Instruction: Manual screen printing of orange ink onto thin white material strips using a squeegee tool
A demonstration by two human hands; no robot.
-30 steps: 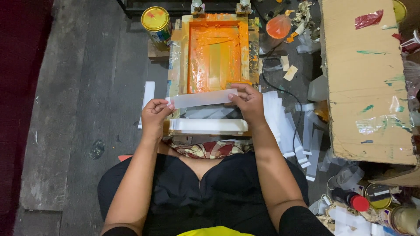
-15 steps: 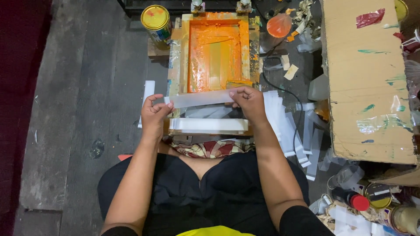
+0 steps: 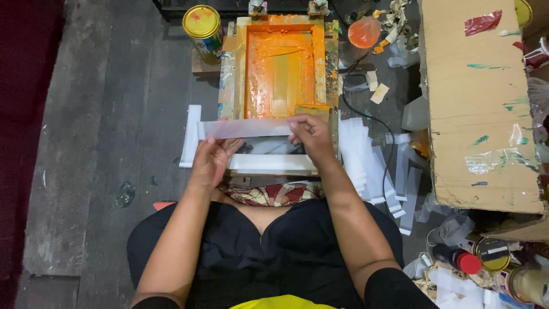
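Holding a clear strip [image 3: 246,128] level between them, the left hand [image 3: 210,160] and right hand [image 3: 311,136] pinch its ends; the orange frame [image 3: 280,63] lies just beyond the fingertips.

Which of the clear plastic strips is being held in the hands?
The strip stretched between the left hand and right hand, in front of the orange frame. The other strips lie loose on the floor to the right.
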